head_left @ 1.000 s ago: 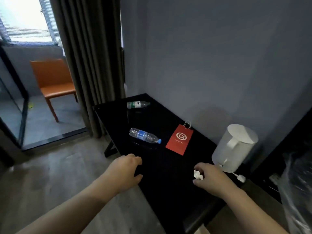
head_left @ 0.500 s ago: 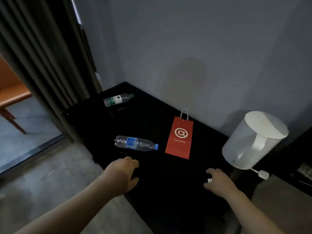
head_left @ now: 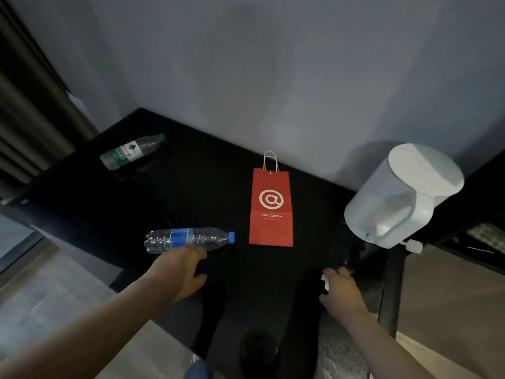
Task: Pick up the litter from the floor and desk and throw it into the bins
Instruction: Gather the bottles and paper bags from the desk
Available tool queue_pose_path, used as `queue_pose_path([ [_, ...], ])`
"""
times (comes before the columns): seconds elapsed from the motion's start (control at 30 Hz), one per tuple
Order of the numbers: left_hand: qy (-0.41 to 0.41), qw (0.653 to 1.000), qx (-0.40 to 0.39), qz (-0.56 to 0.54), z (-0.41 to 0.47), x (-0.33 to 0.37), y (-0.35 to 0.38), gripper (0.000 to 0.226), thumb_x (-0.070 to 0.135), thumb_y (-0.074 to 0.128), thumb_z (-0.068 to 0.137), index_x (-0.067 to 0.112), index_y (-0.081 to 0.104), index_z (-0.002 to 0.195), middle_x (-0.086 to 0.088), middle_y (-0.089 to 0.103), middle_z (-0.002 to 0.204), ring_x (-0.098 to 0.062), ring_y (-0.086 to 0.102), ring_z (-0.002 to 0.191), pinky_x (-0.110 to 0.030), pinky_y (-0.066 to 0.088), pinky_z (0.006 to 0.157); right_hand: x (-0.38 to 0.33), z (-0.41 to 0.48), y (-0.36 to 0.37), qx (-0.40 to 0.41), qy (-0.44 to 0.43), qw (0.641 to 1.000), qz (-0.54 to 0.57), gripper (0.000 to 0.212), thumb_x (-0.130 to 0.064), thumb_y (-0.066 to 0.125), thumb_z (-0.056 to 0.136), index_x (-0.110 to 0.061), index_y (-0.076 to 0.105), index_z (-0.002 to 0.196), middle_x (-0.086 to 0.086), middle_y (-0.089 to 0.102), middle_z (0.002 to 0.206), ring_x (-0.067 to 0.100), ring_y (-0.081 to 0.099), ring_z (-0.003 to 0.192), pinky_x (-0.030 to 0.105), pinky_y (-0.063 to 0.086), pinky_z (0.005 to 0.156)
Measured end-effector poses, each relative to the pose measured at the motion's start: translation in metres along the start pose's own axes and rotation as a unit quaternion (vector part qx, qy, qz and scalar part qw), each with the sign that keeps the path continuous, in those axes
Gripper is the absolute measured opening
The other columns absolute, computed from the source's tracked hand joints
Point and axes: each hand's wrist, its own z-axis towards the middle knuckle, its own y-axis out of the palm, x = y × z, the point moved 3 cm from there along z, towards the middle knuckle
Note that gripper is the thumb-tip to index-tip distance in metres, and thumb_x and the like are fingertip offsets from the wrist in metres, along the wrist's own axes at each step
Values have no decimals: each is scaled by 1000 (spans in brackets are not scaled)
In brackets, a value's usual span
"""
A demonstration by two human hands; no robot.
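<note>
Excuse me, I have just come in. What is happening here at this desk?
A person is clearing litter from a black desk. The right hand pinches a small white paper scrap. The left hand reaches for the blue-labelled bottle, which lies on its side; its fingers are at the bottle but do not grip it yet. A green-labelled bottle, a red paper bag and a white kettle are untouched. No bin is in view.

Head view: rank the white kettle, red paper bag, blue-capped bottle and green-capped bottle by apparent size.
1. white kettle
2. red paper bag
3. blue-capped bottle, then green-capped bottle; the blue-capped one lies nearer the camera, so their true sizes may match.
</note>
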Motion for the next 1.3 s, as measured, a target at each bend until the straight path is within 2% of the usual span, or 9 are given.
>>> queue_pose_path([
  [0.2, 53, 998, -31, 9, 36, -20, -7, 35, 37, 57, 88, 28, 54, 122, 10, 60, 116, -7, 59, 100, -26, 50, 88, -27, 13, 8, 42, 62, 995, 62, 54, -4, 60, 83, -13, 47, 134, 10, 40, 131, 27, 50, 117, 29, 45, 98],
  [0.33, 75, 997, -16, 19, 56, -32, -9, 40, 35, 56, 87, 26, 53, 126, 8, 55, 123, -9, 56, 107, -22, 46, 90, -26, 8, 4, 117, 139, 983, 10, 53, -15, 63, 83, -17, 45, 133, 8, 38, 132, 27, 38, 120, 30, 46, 92],
  [0.47, 95, 995, -26, 21, 70, -32, -8, 39, 36, 56, 87, 28, 52, 125, 5, 54, 116, -11, 56, 103, -26, 48, 89, -15, 11, 6, 81, 190, 976, 69, 55, -17, 63, 85, -14, 42, 136, 13, 38, 132, 34, 49, 116, 36, 48, 94],
  [0.57, 112, 993, -35, 23, 80, -30, -6, 41, 37, 57, 88, 27, 50, 127, 6, 52, 116, -10, 55, 103, -26, 48, 89, -16, 15, 11, 68, 175, 974, 125, 50, -6, 58, 85, -11, 48, 133, 15, 42, 133, 33, 58, 109, 35, 49, 91],
  [0.7, 117, 992, -39, 21, 90, -32, -3, 46, 36, 61, 86, 27, 48, 128, 5, 49, 121, -10, 53, 106, -28, 49, 91, -37, 27, 11, 73, 142, 973, 167, 42, -5, 58, 83, -9, 55, 125, 15, 49, 125, 31, 59, 106, 31, 48, 87],
  [0.93, 103, 993, -44, 20, 100, -48, 7, 53, 40, 61, 84, 26, 44, 132, 5, 49, 119, -11, 52, 106, -27, 49, 90, -91, 68, -22, 136, 82, 956, 245, 23, -11, 63, 86, -10, 60, 109, 11, 56, 109, 12, 51, 78, 19, 36, 57],
  [1.07, 91, 995, -48, 14, 108, -59, 15, 54, 41, 62, 83, 25, 44, 131, 4, 49, 119, -13, 51, 108, -30, 48, 92, -116, 100, -42, 149, 62, 954, 253, 32, -17, 63, 88, -8, 58, 118, 12, 59, 112, 23, 60, 94, 30, 50, 74],
  [1.17, 81, 996, -43, 7, 115, -65, 21, 55, 41, 61, 82, 25, 44, 132, 4, 49, 119, -15, 50, 108, -31, 48, 92, -133, 124, -40, 130, 74, 960, 236, 49, -23, 65, 87, -10, 49, 131, 13, 50, 128, 27, 53, 114, 38, 50, 92],
  [1.3, 68, 996, -49, 16, 124, -74, 32, 59, 43, 58, 84, 25, 39, 137, 4, 48, 125, -15, 49, 112, -28, 46, 94, -142, 146, -21, 98, 150, 950, 255, 103, -37, 77, 77, -19, 8, 152, 12, 22, 152, 34, 28, 139, 49, 36, 109],
])
